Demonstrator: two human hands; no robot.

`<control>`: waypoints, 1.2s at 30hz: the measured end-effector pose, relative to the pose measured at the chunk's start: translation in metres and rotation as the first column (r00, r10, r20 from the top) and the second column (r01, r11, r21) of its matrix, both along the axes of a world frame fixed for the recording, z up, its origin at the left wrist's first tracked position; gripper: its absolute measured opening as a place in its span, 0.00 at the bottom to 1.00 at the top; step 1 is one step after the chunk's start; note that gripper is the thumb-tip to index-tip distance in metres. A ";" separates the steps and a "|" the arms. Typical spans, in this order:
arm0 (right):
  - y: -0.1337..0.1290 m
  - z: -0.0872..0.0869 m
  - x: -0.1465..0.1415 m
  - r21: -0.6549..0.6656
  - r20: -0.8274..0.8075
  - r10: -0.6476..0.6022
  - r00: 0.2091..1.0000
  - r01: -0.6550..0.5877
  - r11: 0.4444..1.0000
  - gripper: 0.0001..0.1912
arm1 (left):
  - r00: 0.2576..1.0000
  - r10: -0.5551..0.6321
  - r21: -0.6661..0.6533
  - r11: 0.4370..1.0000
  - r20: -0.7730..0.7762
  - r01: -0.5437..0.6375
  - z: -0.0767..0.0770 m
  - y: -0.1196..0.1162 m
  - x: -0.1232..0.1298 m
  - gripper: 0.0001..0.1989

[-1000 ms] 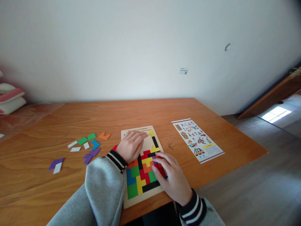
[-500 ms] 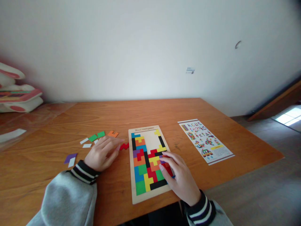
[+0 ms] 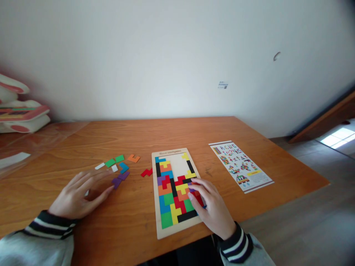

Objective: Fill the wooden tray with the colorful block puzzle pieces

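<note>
A wooden puzzle board (image 3: 164, 232) lies in front of me, mostly filled with coloured block pieces, with a bare area (image 3: 179, 166) near its top. My right hand (image 3: 209, 203) rests over the board's lower right edge, fingers apart, holding nothing visible. On the left, my left hand (image 3: 80, 194) hovers over loose pieces with fingers and thumb spread, partly covering some white ones. Near its fingertips are a purple piece (image 3: 120, 180), a blue piece (image 3: 124, 168) and a white piece (image 3: 114, 168). A red piece (image 3: 146, 172) touches or nearly touches the board's left edge.
Green pieces (image 3: 110, 163) and an orange piece (image 3: 134, 158) lie behind the left hand. A printed sheet (image 3: 241, 166) is right of the board. At the far left stands a white and pink object (image 3: 24, 116). The wooden table (image 3: 172, 131) meets a wall behind.
My left hand has moved left from beside the red piece and its fingers have spread, uncovering the blue and purple pieces. My right hand has hardly moved.
</note>
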State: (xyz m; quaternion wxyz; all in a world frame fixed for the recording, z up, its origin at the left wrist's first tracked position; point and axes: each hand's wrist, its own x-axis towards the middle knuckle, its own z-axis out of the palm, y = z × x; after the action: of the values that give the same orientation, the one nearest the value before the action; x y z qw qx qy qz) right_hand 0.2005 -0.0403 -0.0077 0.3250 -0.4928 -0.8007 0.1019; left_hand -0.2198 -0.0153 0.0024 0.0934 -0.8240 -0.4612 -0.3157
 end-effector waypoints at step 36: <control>0.004 -0.012 0.004 0.031 -0.012 0.006 1.000 -0.005 1.000 0.11 | 0.905 0.421 -0.254 0.871 -0.050 -0.420 -0.008 0.036 0.040 0.26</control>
State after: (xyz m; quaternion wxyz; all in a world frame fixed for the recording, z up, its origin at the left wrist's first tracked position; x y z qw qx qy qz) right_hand 0.2045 -0.0366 -0.0192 0.3371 -0.4848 -0.8016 0.0933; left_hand -0.1795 0.0206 -0.0058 0.0497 -0.7079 -0.6668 -0.2277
